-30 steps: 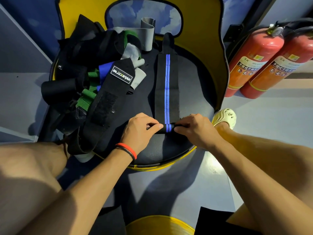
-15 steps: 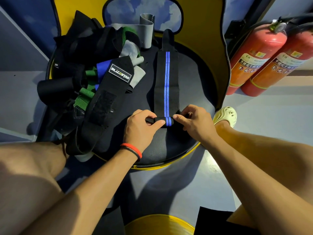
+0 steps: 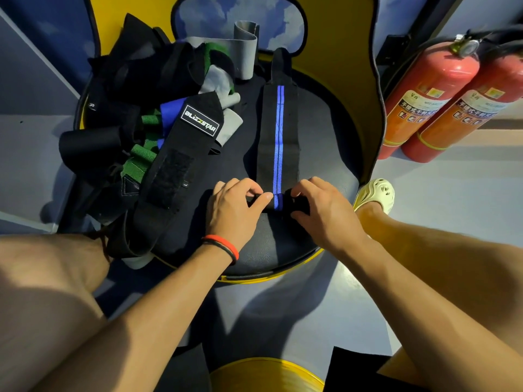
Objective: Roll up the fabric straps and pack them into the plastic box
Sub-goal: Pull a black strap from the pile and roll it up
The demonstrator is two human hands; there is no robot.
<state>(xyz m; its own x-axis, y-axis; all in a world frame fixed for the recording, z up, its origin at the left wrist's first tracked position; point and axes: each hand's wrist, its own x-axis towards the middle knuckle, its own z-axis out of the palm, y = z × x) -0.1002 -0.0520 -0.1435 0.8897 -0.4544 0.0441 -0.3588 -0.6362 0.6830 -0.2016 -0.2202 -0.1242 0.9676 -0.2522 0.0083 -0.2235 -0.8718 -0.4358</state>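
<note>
Left hand (image 3: 235, 213) and right hand (image 3: 325, 216) fingers (image 3: 261, 198) pinch the rolled end of the blue-striped strap (image 3: 278, 131), its length running straight beyond

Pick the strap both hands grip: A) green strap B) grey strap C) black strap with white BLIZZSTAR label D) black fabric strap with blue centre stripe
D: the left hand and right hand pinch the rolled near end of the black fabric strap with blue centre stripe; the black strap with white BLIZZSTAR label lies ungripped beside it.
</note>
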